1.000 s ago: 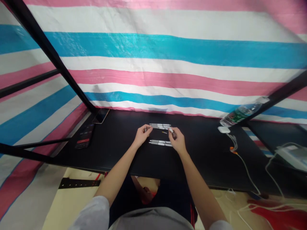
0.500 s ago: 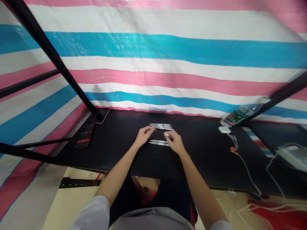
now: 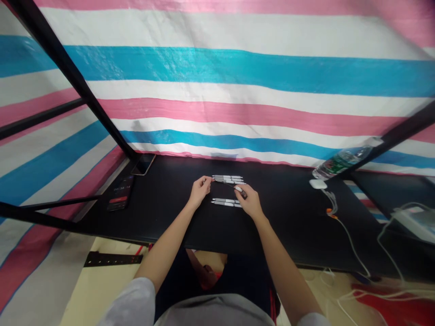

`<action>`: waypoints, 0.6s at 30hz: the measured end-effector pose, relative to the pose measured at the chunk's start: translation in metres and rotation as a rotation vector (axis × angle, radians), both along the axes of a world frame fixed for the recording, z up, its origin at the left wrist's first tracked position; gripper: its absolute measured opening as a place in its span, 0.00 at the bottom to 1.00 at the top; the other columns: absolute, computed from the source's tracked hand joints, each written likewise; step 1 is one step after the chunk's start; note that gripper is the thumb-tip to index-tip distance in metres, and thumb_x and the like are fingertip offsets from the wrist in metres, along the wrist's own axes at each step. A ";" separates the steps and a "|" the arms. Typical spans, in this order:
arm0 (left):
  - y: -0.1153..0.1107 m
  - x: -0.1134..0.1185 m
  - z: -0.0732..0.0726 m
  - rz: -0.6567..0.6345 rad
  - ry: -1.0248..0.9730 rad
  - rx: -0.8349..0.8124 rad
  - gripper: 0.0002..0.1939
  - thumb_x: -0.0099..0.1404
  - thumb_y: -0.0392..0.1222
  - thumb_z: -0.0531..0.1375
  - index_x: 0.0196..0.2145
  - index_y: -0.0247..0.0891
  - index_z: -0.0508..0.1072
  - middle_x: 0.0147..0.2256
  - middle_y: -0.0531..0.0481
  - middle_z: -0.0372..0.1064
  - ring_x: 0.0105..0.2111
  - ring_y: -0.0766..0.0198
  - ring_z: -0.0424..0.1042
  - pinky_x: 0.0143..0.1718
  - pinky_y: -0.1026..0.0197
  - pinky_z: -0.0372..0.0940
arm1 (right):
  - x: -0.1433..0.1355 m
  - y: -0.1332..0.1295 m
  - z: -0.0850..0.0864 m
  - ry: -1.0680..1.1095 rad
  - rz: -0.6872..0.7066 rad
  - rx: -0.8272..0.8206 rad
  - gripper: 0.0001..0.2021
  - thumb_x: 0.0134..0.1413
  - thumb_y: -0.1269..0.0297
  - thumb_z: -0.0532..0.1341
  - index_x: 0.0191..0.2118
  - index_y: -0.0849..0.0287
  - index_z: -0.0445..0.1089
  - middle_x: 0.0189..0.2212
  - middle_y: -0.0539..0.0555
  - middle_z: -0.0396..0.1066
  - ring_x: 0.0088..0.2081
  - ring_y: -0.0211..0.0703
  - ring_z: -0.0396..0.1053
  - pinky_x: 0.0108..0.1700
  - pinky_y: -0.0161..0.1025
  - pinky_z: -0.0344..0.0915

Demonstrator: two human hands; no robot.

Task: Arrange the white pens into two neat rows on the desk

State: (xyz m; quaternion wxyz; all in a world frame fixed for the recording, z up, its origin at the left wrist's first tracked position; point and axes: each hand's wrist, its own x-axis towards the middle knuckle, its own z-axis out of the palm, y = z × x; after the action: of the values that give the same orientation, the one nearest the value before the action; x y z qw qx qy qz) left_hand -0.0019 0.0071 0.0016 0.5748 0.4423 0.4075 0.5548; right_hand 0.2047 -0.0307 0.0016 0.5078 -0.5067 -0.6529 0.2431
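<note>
Over the black tabletop, my right hand [image 3: 249, 199] is closed around a pen [image 3: 242, 192]. A thin dark rod, which looks like its refill [image 3: 227, 183], sticks out to the left toward my other hand. My left hand [image 3: 201, 189] is pinched near the left end of that rod; a small piece seems to be at its fingertips, too small to make out. Behind the held pen lies a row of white-and-grey pens [image 3: 227, 177], side by side. Closer to me, two similar pens [image 3: 224, 202] lie parallel, their right ends partly covered by my right hand.
Two phones, one dark with a lit screen [image 3: 120, 194] and one behind it [image 3: 143, 164], lie on the left of the table [image 3: 163, 217]. At the right are a leaning water bottle [image 3: 343, 159], a white charger [image 3: 318, 184] and its cable [image 3: 350, 240]. Black posts frame both sides.
My left hand has moved slightly left, away from my right hand, and more of the thin rod shows between them. My right hand has shifted a little to the right.
</note>
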 end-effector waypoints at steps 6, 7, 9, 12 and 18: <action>-0.003 0.001 -0.001 -0.056 0.056 0.018 0.18 0.55 0.53 0.66 0.34 0.34 0.75 0.19 0.61 0.47 0.17 0.76 0.47 0.19 0.68 0.42 | -0.001 -0.001 0.003 0.053 0.028 -0.025 0.05 0.50 0.60 0.62 0.33 0.52 0.75 0.30 0.53 0.71 0.32 0.45 0.67 0.39 0.43 0.66; -0.003 0.001 -0.001 -0.067 0.072 0.023 0.18 0.55 0.53 0.66 0.34 0.34 0.75 0.18 0.61 0.47 0.17 0.76 0.47 0.19 0.67 0.43 | -0.001 -0.001 0.003 0.063 0.029 -0.028 0.05 0.50 0.60 0.63 0.33 0.51 0.75 0.30 0.53 0.71 0.32 0.46 0.67 0.39 0.43 0.66; -0.003 0.001 -0.003 -0.087 0.101 0.032 0.17 0.56 0.52 0.65 0.35 0.34 0.75 0.18 0.61 0.46 0.16 0.75 0.47 0.19 0.68 0.43 | -0.001 0.000 0.002 0.059 0.028 -0.029 0.05 0.50 0.61 0.63 0.33 0.51 0.76 0.30 0.53 0.71 0.32 0.46 0.67 0.40 0.43 0.66; -0.002 0.000 -0.004 -0.100 0.125 0.036 0.17 0.56 0.51 0.66 0.35 0.34 0.76 0.18 0.60 0.48 0.16 0.75 0.49 0.19 0.68 0.45 | -0.001 0.000 -0.001 0.026 0.032 -0.033 0.05 0.50 0.62 0.63 0.34 0.51 0.76 0.31 0.53 0.71 0.33 0.46 0.68 0.40 0.43 0.66; -0.003 -0.001 -0.002 -0.059 0.232 0.083 0.14 0.55 0.48 0.66 0.34 0.34 0.78 0.18 0.58 0.55 0.18 0.72 0.53 0.21 0.67 0.49 | -0.001 0.001 -0.002 0.039 0.064 -0.020 0.06 0.51 0.62 0.63 0.35 0.51 0.77 0.32 0.54 0.73 0.36 0.47 0.69 0.42 0.44 0.67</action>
State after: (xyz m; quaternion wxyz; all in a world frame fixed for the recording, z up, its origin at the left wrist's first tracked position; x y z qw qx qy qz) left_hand -0.0025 0.0036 -0.0002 0.5213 0.5387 0.4347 0.4991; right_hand 0.2040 -0.0300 -0.0008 0.5075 -0.4856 -0.6563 0.2756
